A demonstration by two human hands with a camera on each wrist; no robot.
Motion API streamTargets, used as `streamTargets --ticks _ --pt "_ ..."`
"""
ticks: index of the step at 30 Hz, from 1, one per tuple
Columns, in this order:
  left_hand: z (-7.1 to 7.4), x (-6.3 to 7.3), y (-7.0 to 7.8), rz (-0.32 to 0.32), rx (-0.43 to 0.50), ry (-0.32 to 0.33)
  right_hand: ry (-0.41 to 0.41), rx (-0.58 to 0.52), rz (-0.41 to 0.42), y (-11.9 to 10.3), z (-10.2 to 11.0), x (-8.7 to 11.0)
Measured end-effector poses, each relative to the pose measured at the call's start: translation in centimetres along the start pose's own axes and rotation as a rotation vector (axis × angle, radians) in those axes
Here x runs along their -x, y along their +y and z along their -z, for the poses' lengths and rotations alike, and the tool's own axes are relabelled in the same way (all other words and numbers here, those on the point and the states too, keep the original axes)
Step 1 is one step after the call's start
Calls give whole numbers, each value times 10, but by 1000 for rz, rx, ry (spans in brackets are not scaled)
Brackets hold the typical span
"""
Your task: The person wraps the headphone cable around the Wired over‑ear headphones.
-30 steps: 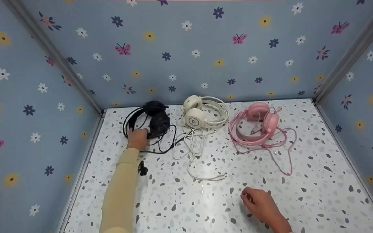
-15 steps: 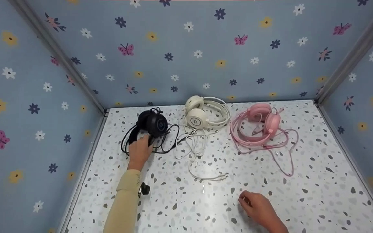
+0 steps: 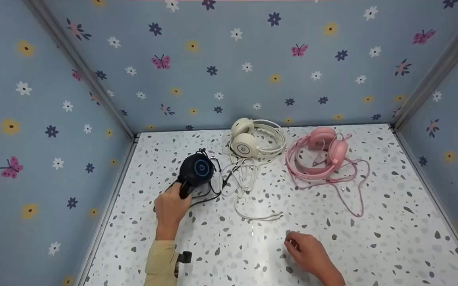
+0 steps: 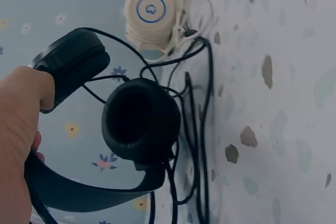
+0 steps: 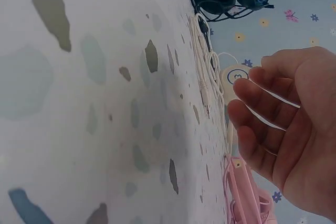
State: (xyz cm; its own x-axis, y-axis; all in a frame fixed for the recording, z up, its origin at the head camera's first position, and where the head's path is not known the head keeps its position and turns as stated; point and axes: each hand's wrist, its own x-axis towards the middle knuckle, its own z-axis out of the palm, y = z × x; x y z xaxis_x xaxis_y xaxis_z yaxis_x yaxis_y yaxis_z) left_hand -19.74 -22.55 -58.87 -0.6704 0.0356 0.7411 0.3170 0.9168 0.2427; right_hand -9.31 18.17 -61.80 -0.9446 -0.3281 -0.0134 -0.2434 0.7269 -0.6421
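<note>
My left hand (image 3: 172,206) grips the black headphones (image 3: 197,170) by the headband on the left side of the table. In the left wrist view, one ear cup (image 4: 140,119) faces the camera with its cushion, and the black cable (image 4: 207,87) trails down beside it. Near the front of the table my right hand (image 3: 308,254) holds nothing, its fingers loosely curled. White headphones (image 3: 244,145) lie at the back middle, and pink headphones (image 3: 337,153) lie to their right.
The white headphones' cable (image 3: 258,218) spreads forward over the speckled table (image 3: 391,238). A pink cable (image 3: 358,198) loops toward the front right. Blue flowered walls (image 3: 252,51) enclose the back and sides. Black and white cables meet between those two headsets.
My left hand has drawn the black headphones back from the wall toward me, and an ear cup now faces up. The right hand has shifted slightly left.
</note>
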Motion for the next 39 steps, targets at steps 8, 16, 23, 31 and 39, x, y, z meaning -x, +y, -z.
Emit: streamTargets --ticks 8,16,23,31,39 --pt "41 7 43 35 147 148 -29 -20 18 -5 -3 0" --pt "61 9 76 -62 390 172 4 -60 66 -15 7 -4" --pt "64 10 96 -152 558 105 278 -159 345 -44 41 -30" --pt "64 11 121 -188 630 11 339 -275 402 -60 66 -67" --pt "60 9 137 -214 738 -47 221 -739 356 -48 80 -63"
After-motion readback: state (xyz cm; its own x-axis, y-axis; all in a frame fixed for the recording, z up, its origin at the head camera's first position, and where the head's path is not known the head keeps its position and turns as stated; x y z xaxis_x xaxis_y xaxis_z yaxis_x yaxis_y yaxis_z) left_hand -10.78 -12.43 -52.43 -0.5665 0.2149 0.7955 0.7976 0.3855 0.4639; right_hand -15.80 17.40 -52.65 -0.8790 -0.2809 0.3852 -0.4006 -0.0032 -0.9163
